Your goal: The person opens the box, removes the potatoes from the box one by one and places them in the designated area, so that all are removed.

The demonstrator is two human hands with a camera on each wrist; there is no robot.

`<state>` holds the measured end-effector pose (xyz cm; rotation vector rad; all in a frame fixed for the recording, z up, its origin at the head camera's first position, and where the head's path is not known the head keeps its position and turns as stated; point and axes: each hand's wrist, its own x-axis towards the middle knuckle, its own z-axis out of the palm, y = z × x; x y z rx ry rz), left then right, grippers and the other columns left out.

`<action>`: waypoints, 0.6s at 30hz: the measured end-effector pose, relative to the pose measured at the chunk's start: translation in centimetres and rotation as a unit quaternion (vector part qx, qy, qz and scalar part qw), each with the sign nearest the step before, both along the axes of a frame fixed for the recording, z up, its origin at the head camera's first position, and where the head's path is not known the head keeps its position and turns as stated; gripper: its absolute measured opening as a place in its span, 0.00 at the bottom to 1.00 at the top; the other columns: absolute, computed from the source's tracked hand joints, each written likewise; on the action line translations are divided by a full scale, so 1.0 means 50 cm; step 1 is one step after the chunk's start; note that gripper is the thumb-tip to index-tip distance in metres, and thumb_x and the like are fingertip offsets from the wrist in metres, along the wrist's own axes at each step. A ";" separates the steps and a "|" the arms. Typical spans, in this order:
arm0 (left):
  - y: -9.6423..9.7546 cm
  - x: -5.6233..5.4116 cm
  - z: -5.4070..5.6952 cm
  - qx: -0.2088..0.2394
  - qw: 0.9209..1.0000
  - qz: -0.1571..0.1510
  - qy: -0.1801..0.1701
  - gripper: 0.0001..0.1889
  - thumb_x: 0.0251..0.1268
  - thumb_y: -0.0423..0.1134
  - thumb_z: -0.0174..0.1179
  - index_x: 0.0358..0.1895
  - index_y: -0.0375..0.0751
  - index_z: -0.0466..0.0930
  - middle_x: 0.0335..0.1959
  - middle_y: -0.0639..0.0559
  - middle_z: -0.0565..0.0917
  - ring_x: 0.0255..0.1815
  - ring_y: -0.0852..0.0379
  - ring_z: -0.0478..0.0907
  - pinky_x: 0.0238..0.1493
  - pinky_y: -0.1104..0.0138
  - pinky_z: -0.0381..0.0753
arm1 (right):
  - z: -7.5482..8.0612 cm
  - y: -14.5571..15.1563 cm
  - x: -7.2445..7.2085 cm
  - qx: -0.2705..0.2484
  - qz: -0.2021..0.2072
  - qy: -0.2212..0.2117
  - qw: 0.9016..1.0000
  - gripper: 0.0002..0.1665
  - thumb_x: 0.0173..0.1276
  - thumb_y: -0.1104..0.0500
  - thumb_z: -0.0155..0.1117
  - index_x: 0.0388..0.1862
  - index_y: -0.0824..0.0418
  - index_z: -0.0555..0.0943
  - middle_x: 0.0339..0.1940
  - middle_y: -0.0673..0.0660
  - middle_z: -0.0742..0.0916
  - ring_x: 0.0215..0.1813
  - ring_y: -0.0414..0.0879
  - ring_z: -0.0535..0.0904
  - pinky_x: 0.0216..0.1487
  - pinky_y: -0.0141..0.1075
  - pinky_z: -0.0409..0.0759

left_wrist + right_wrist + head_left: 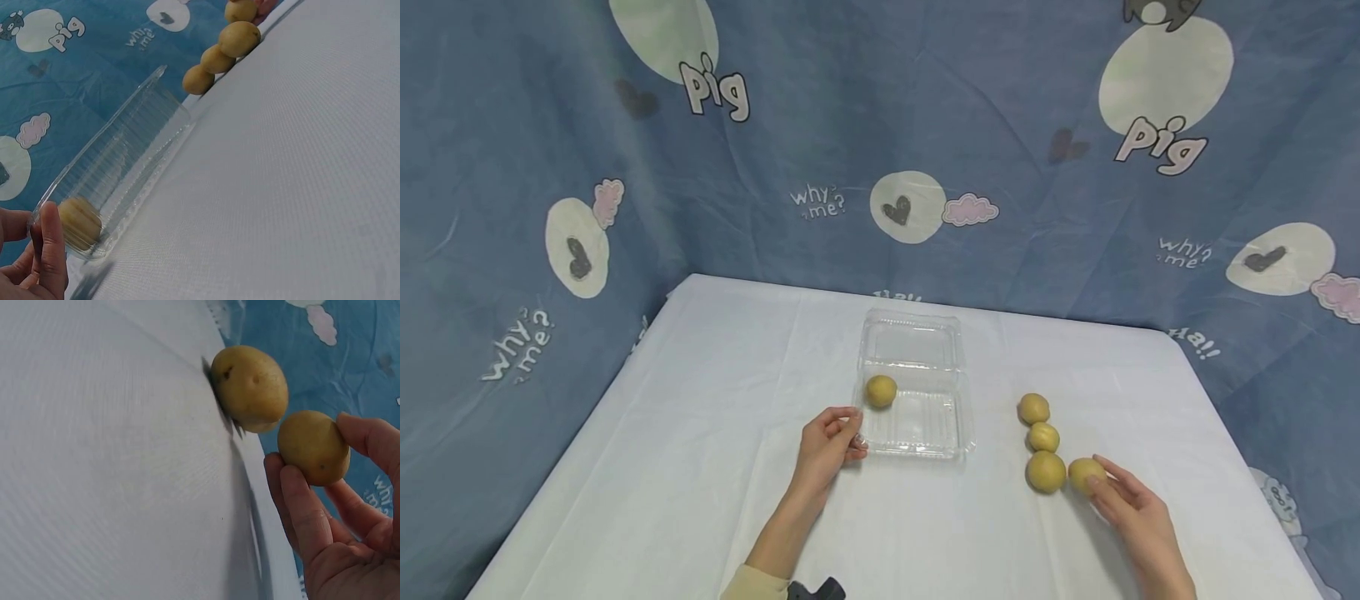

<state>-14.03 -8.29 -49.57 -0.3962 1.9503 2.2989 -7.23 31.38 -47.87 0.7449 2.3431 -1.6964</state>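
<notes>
A clear plastic clamshell box [917, 421] lies unfolded on the table, its lid [912, 343] laid back behind the base. One small yellow potato [881, 391] sits at the left of the base. My left hand [831, 443] pinches the rim at the box's front left corner, thumb and fingers on either side of it in the left wrist view. To the right, my right hand [1138, 517] grips another potato [314, 448] between thumb and fingertips. Beside that held potato is the nearest of three potatoes in a row, a larger one [1046, 472].
The other two potatoes of the row, a middle one [1043, 437] and a far one [1033, 408], stand right of the box. A white cloth covers the table [700, 400]. Behind it hangs a blue printed curtain [820, 125].
</notes>
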 end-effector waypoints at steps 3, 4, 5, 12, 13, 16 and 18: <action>0.000 0.000 -0.001 0.001 1.000 0.000 0.003 0.14 0.70 0.37 0.61 0.51 0.30 0.76 0.25 0.46 0.79 0.25 0.56 0.80 0.29 0.68 0.86 | -0.002 0.002 -0.010 0.021 0.005 0.000 1.000 0.53 0.61 0.33 0.66 0.76 0.60 0.60 0.69 0.67 0.71 0.44 0.24 0.74 0.50 0.25 0.80; 0.000 0.000 -0.001 0.002 1.000 0.000 0.004 0.14 0.70 0.36 0.61 0.51 0.30 0.76 0.25 0.46 0.79 0.25 0.56 0.80 0.29 0.68 0.86 | -0.003 0.003 -0.014 0.030 0.006 0.002 1.000 0.53 0.61 0.33 0.66 0.76 0.60 0.61 0.70 0.67 0.71 0.44 0.23 0.74 0.50 0.25 0.80; 0.001 0.000 -0.001 0.002 1.000 0.000 0.004 0.14 0.70 0.36 0.61 0.51 0.30 0.76 0.25 0.46 0.79 0.25 0.56 0.80 0.29 0.68 0.86 | -0.004 0.003 -0.018 0.037 0.008 0.005 0.999 0.53 0.61 0.33 0.65 0.75 0.60 0.61 0.70 0.67 0.70 0.44 0.23 0.74 0.49 0.24 0.80; 0.000 0.000 -0.004 0.007 1.000 -0.002 0.008 0.13 0.69 0.36 0.61 0.50 0.30 0.76 0.24 0.47 0.78 0.25 0.56 0.80 0.29 0.68 0.86 | -0.013 0.003 -0.035 0.094 0.016 0.014 0.995 0.50 0.63 0.34 0.65 0.74 0.61 0.63 0.66 0.68 0.75 0.51 0.37 0.78 0.45 0.23 0.80; 0.000 0.000 -0.005 0.006 1.000 -0.003 0.007 0.13 0.69 0.36 0.61 0.50 0.30 0.76 0.24 0.47 0.78 0.25 0.56 0.80 0.29 0.68 0.86 | -0.013 0.003 -0.036 0.095 0.017 0.015 0.995 0.50 0.63 0.33 0.65 0.74 0.61 0.63 0.65 0.68 0.75 0.50 0.36 0.78 0.45 0.23 0.80; 0.000 -0.001 -0.006 0.005 1.000 -0.002 0.006 0.13 0.69 0.36 0.61 0.50 0.30 0.76 0.24 0.47 0.78 0.25 0.56 0.80 0.29 0.68 0.86 | -0.013 0.002 -0.040 0.098 0.019 0.019 0.995 0.50 0.63 0.33 0.64 0.74 0.61 0.63 0.66 0.69 0.74 0.55 0.45 0.78 0.45 0.23 0.80; 0.000 -0.002 -0.007 0.004 1.000 -0.001 0.005 0.13 0.69 0.36 0.61 0.50 0.30 0.76 0.24 0.47 0.78 0.25 0.56 0.80 0.29 0.68 0.86 | -0.011 -0.001 -0.042 0.101 0.020 0.019 0.994 0.50 0.63 0.33 0.64 0.74 0.60 0.63 0.66 0.69 0.74 0.61 0.53 0.76 0.46 0.24 0.81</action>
